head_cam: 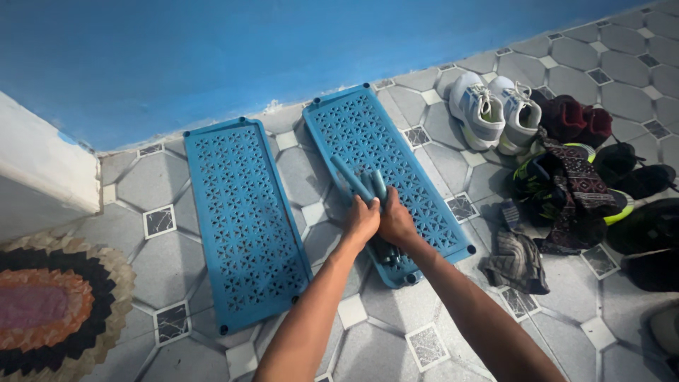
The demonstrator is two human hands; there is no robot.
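Two blue perforated plastic shelf panels lie flat on the tiled floor, the left panel [240,219] and the right panel [396,155]. A bundle of blue plastic tubes [361,182] rests on the right panel. My left hand [361,221] and my right hand [397,223] are side by side over the near part of the right panel, both closed around the bundle of tubes. More tubes show below my hands near the panel's front edge.
A blue wall [212,56] runs along the back. White sneakers [491,110] and a pile of dark shoes and cloth [587,184] lie to the right. A round woven rug [49,304] sits at the lower left, beside a white ledge [42,170].
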